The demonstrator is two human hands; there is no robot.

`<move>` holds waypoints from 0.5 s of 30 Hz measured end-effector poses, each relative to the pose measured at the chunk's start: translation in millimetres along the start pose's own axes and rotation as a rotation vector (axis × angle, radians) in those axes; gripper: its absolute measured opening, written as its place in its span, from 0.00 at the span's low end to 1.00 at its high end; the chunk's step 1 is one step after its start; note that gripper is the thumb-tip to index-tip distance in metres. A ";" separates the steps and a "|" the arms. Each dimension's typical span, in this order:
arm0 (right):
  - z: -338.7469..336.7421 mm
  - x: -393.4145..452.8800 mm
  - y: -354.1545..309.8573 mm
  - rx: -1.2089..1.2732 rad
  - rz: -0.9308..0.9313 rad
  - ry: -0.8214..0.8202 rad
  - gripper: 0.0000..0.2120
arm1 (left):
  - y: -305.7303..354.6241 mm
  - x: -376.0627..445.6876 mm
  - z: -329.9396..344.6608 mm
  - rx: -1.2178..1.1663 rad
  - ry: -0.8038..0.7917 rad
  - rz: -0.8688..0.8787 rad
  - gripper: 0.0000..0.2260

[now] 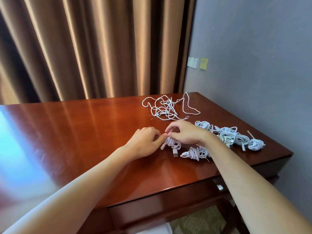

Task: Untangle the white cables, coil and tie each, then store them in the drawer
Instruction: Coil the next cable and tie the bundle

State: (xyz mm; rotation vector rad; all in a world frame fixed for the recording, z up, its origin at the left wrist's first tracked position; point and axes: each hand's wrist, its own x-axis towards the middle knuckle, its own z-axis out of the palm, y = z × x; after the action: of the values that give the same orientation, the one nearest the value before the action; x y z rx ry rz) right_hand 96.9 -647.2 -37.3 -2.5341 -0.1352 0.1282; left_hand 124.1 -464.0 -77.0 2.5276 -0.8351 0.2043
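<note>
On the glossy wooden desk (84, 132), my left hand (145, 141) and my right hand (184, 134) meet over a small coiled white cable (173, 144). Both pinch at its top with curled fingertips; what they pinch is too small to make out. Its USB plug lies toward me. A second coiled white cable (195, 153) lies just under my right forearm. Several more coiled white cables (233, 137) are bunched at the desk's right end. A loose tangle of white cable (166, 108) sprawls at the back. The drawer (165, 210) sits under the desk's front edge, with a metal knob (220, 187).
Brown curtains (84, 48) hang behind the desk. A grey wall (253, 65) with wall sockets (192, 62) stands to the right. The desk's right edge lies close behind the coiled bunch. Patterned carpet (202, 220) shows below.
</note>
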 end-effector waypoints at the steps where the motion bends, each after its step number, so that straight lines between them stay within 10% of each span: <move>1: -1.5 3.7 0.7 0.003 -0.006 0.045 0.07 | -4.0 1.8 -2.1 -0.003 0.021 -0.008 0.19; 12: -15.4 70.4 10.6 -0.088 0.061 0.154 0.02 | -31.2 66.5 6.1 -0.047 0.101 -0.138 0.07; 15: -17.5 92.9 20.1 -0.108 0.100 0.260 0.06 | -39.5 95.4 17.0 -0.155 0.125 -0.178 0.22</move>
State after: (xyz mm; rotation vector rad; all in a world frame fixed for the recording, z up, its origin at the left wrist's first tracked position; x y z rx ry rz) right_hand 192.4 -661.8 -40.0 -2.6383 0.0892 -0.1736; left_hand 224.2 -494.3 -80.5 2.3995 -0.5522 0.2281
